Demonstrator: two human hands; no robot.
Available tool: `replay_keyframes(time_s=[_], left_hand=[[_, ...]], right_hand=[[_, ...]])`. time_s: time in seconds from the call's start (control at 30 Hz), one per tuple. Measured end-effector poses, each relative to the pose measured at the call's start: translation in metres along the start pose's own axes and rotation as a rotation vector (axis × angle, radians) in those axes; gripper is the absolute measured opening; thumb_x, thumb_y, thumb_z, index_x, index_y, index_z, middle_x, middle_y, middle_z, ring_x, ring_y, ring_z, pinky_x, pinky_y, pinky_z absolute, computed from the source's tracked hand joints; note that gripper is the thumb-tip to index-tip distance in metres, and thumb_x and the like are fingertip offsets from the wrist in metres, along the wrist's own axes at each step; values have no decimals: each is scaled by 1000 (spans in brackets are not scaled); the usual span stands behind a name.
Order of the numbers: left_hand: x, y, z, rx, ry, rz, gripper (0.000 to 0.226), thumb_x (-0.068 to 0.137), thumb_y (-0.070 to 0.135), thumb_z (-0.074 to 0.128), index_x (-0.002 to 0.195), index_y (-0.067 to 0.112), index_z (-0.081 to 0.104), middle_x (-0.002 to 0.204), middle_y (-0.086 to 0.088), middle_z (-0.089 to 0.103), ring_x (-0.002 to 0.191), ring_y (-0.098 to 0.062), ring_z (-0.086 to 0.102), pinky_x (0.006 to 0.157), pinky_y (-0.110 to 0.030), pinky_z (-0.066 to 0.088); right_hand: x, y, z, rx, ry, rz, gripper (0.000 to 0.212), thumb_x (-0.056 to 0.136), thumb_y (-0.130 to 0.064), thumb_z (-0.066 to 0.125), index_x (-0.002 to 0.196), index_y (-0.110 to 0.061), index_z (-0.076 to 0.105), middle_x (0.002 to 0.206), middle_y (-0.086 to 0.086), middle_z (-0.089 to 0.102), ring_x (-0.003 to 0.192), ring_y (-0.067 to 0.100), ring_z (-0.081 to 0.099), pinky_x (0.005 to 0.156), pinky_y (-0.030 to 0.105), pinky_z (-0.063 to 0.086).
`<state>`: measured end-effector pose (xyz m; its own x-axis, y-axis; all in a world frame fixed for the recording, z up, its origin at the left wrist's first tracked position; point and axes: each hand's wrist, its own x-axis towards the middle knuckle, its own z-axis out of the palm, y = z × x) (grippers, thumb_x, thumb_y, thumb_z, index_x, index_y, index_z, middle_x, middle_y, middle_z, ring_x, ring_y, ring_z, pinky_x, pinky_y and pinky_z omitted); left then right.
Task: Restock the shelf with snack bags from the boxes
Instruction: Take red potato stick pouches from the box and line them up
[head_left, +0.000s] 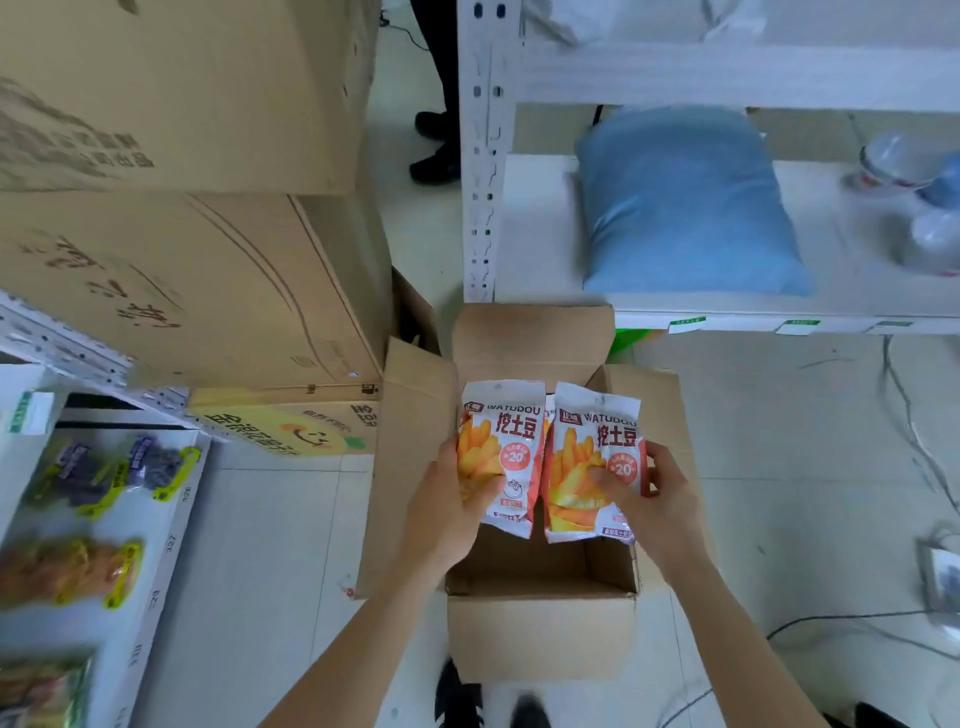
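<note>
An open cardboard box (540, 634) stands on the floor below me, flaps spread. Above its opening I hold two white snack bags printed with orange fries. My left hand (447, 512) grips the left snack bag (511, 436) by its lower left edge. My right hand (652, 506) grips the right snack bag (592, 441), thumb across its front. A sliver of another bag shows between the two. The white metal shelf (540, 223) stands just beyond the box, its low board at upper right.
A blue pillow-like bag (685, 202) and clear plastic bottles (914, 192) lie on the shelf board. Large stacked cartons (171, 249) rise at left. A lower shelf at far left holds dark and orange snack packs (104, 473). Cables (909, 426) cross the floor at right. A person's shoes (434, 150) beyond.
</note>
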<state>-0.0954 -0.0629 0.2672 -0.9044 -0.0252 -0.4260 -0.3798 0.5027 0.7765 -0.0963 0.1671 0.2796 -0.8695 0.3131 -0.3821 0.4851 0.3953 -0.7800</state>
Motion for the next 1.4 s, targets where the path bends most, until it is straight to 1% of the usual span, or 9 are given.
replay_keyframes(time_s=[0.2,0.27,0.43,0.5,0.63,0.97,1.07,1.2,1.4], left_hand=[[-72,52,-56,-69,155,39,53,85,47,63,129,46,33,117,24,57,92,5,61,65,-7,47],[-100,61,-69,-76,214,26,60,84,51,63,135,43,33,123,21,57,100,-2,62,73,-11,48],[-178,70,-101,-181,324,-1,68,77,60,61,137,46,32,123,17,60,106,-9,63,90,-42,54],[-212,70,-115,-206,367,-16,67,80,58,63,139,44,33,122,15,61,105,-9,63,89,-42,55],[-281,55,-142,-222,491,-47,76,71,69,59,138,44,34,124,15,60,108,-7,61,92,-42,52],[-451,4,-216,-241,841,-162,65,78,59,65,134,46,35,122,20,61,109,-7,61,90,-35,51],[-500,-12,-238,-221,950,-217,68,81,57,64,138,40,34,122,16,62,107,-12,62,88,-36,51],[-561,-34,-264,-230,1064,-257,79,69,75,56,138,43,32,123,14,62,107,-12,63,90,-43,53],[-630,-55,-299,-213,1210,-314,67,81,54,67,138,39,35,115,10,66,98,-16,65,83,-40,54]], right_hand=[[-54,-75,-27,51,-47,-134,42,78,-34,78,111,-33,54,95,-20,66,77,-1,66,53,11,49],[-76,-94,-35,69,-77,-179,40,77,-32,79,109,-36,54,93,-22,66,74,-2,67,53,11,50],[-135,-133,-48,74,-170,-280,40,76,-35,79,107,-41,55,92,-22,67,75,-9,65,56,10,48],[-160,-145,-47,53,-210,-323,42,77,-37,78,112,-36,56,93,-20,67,78,-6,65,59,11,50],[-211,-161,-29,94,-317,-348,49,74,-38,80,116,-32,57,100,-18,67,91,8,67,73,27,56],[-357,-217,43,72,-696,-562,37,75,-24,82,105,-31,60,97,-14,70,80,-3,67,61,15,53],[-401,-230,69,35,-769,-641,36,74,-28,83,102,-34,61,95,-16,71,84,-2,67,73,27,54],[-459,-246,101,7,-844,-746,39,73,-37,82,106,-35,61,95,-21,70,86,-4,66,74,27,52],[-530,-270,147,-8,-953,-844,44,69,-48,80,107,-41,58,97,-22,70,89,0,66,83,41,55]])
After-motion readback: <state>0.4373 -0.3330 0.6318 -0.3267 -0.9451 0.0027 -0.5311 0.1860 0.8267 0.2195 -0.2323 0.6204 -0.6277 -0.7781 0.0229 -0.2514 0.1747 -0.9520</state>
